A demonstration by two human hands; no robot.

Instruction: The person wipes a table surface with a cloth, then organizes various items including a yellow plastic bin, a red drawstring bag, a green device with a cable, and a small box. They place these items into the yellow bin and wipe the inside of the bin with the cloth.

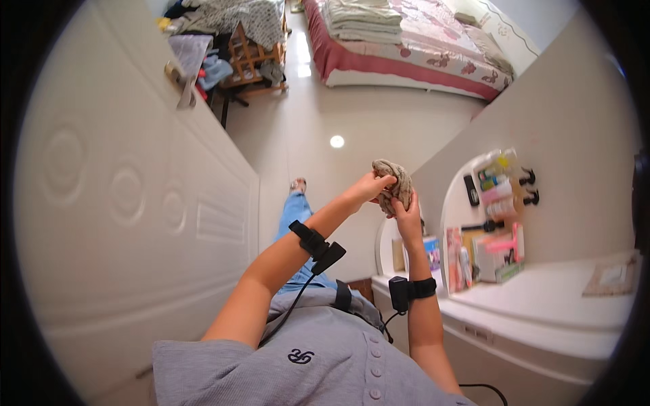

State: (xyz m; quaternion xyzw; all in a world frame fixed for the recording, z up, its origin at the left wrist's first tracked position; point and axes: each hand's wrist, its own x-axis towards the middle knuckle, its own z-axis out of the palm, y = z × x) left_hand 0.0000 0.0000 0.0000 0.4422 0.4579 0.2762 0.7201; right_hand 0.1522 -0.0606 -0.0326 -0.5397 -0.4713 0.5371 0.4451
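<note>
A bunched-up beige-grey patterned cloth (401,178) is held out in front of me, above the floor and close to the white dressing table. My left hand (369,188) grips it from the left, with thumb and fingers closed on its folds. From below and to the right, my right hand (408,220) pinches its lower edge. Folds of the cloth hide some of my fingertips. Black straps with small devices are around my left forearm and right forearm, with cables running from them.
A white door (135,223) with a lever handle (184,91) stands along my left. On my right, the white dressing table (528,304) bears bottles, boxes and a mirror. Farther off are a bed (420,57) with folded bedding and a wooden rack (254,57) heaped with clothes.
</note>
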